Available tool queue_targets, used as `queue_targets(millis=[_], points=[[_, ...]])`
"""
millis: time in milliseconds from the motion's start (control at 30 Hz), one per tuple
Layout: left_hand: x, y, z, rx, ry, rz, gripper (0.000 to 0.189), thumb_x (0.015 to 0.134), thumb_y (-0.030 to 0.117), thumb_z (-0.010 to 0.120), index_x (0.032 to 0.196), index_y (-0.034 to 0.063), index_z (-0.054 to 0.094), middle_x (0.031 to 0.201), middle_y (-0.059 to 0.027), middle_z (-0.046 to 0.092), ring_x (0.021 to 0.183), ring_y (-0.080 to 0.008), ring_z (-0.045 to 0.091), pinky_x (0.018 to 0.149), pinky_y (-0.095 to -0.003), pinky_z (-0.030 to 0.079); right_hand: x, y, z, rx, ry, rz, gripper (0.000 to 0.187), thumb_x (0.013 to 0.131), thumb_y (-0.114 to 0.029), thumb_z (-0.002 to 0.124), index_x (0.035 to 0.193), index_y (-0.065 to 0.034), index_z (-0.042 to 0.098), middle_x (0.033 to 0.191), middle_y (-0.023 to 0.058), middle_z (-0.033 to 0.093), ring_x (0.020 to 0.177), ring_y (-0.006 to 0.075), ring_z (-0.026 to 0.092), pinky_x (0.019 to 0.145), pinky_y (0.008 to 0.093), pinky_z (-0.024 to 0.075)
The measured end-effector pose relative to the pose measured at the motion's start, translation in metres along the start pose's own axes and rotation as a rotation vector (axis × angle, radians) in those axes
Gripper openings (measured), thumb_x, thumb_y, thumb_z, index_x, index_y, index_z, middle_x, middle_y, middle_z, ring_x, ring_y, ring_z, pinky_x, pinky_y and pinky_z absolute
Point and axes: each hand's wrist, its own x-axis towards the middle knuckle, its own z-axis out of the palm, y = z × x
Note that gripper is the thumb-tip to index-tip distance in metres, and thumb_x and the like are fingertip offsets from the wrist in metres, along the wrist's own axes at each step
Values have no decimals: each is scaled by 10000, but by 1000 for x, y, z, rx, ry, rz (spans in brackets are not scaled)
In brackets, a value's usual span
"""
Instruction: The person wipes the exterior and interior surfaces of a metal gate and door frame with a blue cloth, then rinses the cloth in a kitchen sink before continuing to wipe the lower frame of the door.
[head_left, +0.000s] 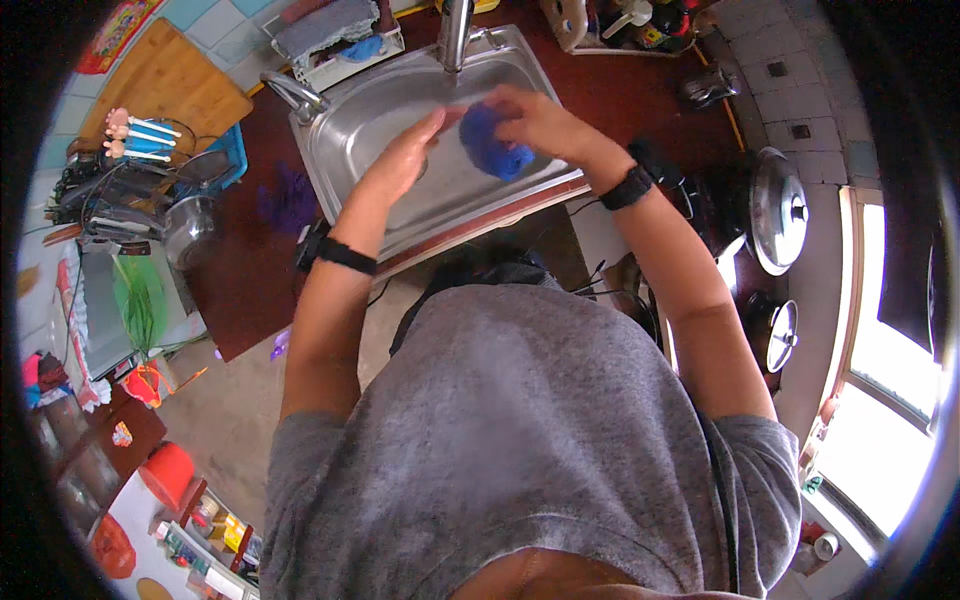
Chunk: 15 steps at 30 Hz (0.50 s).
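Note:
Over the stainless steel sink (330, 161), my right hand (529, 124) grips a bunched blue cloth or mesh scrubber (495, 150); blur hides its exact kind. The blue bundle hangs below my fingers at the basin's right side. My left hand (409, 154) is above the basin's middle, fingers stretched toward the bundle, with nothing in its grasp. Whether its fingertips touch the blue material is hard to tell. The metal faucet (455, 41) stands behind the basin, beyond both hands. A second, curved spout (296, 94) rises at the sink's left corner.
A purple mesh item (289, 199) lies on the dark red counter (244, 300) left of the sink. Farther left are a steel pot (191, 229) and a wooden cutting board (169, 82). A white caddy (352, 64) and a basket (630, 51) stand behind. Lidded pans (778, 214) sit at right.

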Motion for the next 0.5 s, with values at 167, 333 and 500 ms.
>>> queue_targets(millis=[167,333,500], points=[[0,-12,17,-568,-250,-278,795,888,691,405,1344,44,478,1196,-167,611,1126,-337,594,982,-526,468,-5,-9,-9,-86,219,-115,396,794,-95,651,1155,38,558,993,164,664,845,230,655,779,345,534],[-21,11,44,-810,-270,-250,768,879,661,460,1327,37,483,1127,-167,627,1064,-339,622,881,-473,545,-38,-6,30,-478,398,-273,367,746,-62,662,1104,-11,607,1197,215,582,1038,369,608,879,395,508],[-13,29,16,-273,-204,-270,423,884,210,696,1223,-1,558,1047,-124,637,863,-156,618,669,-253,530,-63,-16,33,-678,117,-603,567,715,-26,661,1266,-61,532,1346,192,458,1237,384,464,1040,416,402]])
